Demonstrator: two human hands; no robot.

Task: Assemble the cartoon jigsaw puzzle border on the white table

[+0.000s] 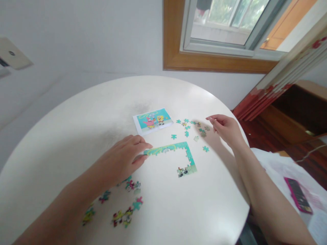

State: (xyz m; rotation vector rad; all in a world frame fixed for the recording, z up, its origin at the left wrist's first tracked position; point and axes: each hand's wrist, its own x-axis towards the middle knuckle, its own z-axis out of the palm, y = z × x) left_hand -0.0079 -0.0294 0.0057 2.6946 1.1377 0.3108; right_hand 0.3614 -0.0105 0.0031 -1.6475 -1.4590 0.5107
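Observation:
A partly joined jigsaw puzzle (189,153) lies flat on the white table, forming a top edge, a right side and a short bottom corner piece. At the left end of its top strip, my left hand (127,153) has thumb and forefinger closed around the teal end piece. My right hand (224,127) hovers over the right-hand group of loose jigsaw pieces (186,133), fingertips pinched together; what they hold, if anything, is too small to make out. More loose pieces (138,203), teal, pink and yellow, lie below my left forearm, which partly hides them.
A printed cartoon picture (154,120) lies behind the puzzle on the round white table (76,136). Beyond stand a wall and a wood-framed window (173,34). At the right are a curtain (265,92) and a pink-edged phone (298,195) on a white covering.

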